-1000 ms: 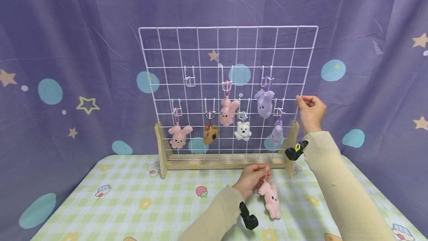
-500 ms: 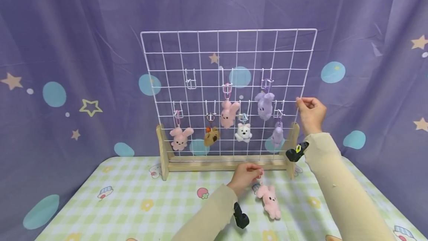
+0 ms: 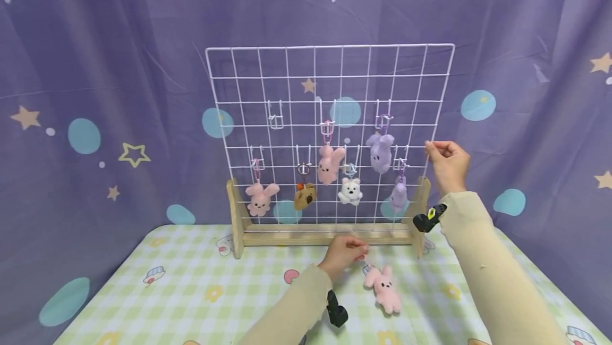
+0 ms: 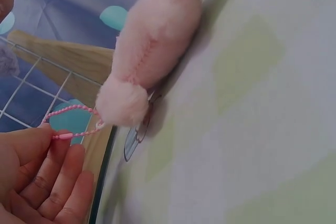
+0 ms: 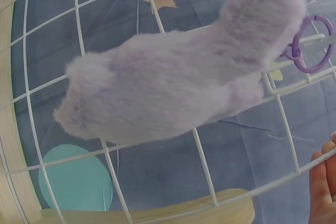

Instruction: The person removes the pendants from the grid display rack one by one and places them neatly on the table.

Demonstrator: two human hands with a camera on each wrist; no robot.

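Currently the left hand (image 3: 344, 254) pinches a pink beaded chain (image 4: 65, 136) between thumb and fingers; its pink plush rabbit (image 3: 384, 289) lies on the green-and-white checked tablecloth (image 3: 248, 281), right of that grip and nearer the camera. The right hand (image 3: 449, 167) pinches a white wire grid (image 3: 340, 101) by its edge (a lavender plush charm (image 3: 381, 153) hangs left of those fingers).

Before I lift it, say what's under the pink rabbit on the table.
The pink rabbit lies on green checked tablecloth; part of a blue-striped print shows beside its head. Whatever its body covers is hidden.
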